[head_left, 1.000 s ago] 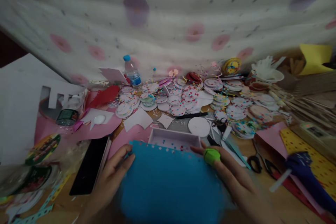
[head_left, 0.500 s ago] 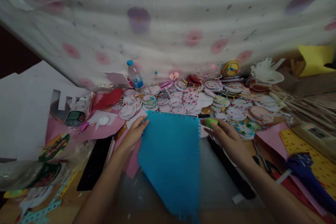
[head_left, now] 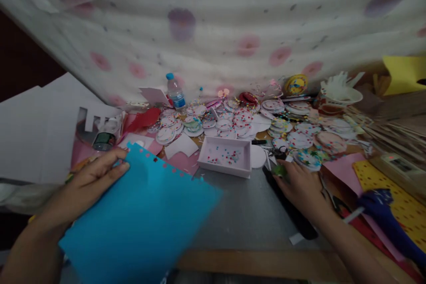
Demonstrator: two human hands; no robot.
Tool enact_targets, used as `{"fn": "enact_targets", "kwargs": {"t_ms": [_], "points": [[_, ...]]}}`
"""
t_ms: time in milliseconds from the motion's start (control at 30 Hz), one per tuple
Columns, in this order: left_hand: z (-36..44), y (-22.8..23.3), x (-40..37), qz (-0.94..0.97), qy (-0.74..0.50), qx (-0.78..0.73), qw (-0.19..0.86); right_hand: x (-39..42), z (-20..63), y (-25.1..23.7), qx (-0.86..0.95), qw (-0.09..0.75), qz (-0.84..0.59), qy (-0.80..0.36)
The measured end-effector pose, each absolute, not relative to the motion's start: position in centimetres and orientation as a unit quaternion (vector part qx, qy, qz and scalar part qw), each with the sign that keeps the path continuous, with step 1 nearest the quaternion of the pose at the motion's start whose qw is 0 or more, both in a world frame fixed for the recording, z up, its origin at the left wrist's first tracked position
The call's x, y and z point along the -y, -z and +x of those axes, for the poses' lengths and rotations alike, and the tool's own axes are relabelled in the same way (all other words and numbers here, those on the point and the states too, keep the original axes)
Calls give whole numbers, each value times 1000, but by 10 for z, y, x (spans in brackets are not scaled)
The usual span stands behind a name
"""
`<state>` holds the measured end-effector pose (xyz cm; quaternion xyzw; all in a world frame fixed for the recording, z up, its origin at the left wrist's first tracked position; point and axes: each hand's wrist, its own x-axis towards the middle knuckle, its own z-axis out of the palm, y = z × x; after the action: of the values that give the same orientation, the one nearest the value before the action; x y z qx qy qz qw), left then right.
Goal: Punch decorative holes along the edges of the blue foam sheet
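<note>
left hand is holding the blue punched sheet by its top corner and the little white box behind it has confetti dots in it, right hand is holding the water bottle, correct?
Not quite. In the head view the right hand rests on a small green punch, far from the water bottle. The left hand, blue sheet and white box are as said.

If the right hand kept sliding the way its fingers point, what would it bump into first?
The right hand points up and left, toward the little green thing at its fingertips. It probably meets that first; past it lie a white paper circle and the white tray. Depth is uncertain.
</note>
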<state>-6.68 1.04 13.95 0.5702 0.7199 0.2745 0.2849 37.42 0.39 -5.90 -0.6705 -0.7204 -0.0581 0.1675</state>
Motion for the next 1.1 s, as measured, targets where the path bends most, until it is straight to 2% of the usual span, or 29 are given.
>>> {"fn": "enact_targets", "kwargs": {"t_ms": [67,200,267,400,633,733,867,1000,1100], "points": [[-70,-127,-2,600,-224,-690,337,-4,374,55,726,173,-662,62],[-58,-81,-4,712,-161,-584,355,9,372,47,745,205,-632,63],[-46,-56,-9,756,-141,-543,338,23,370,49,752,217,-620,51],[-19,-17,-20,798,-132,-507,298,50,363,64,746,179,-641,30],[21,1,-15,827,-141,-516,173,67,361,64,737,203,-644,-32],[26,10,6,834,-145,-513,142,81,362,50,720,247,-643,-90],[20,36,32,864,-94,-484,103,105,351,36,671,288,-645,-226],[14,56,40,875,-73,-470,90,110,319,30,700,271,-572,-330],[14,60,38,874,-64,-472,94,95,287,26,737,241,-515,-366]]}}
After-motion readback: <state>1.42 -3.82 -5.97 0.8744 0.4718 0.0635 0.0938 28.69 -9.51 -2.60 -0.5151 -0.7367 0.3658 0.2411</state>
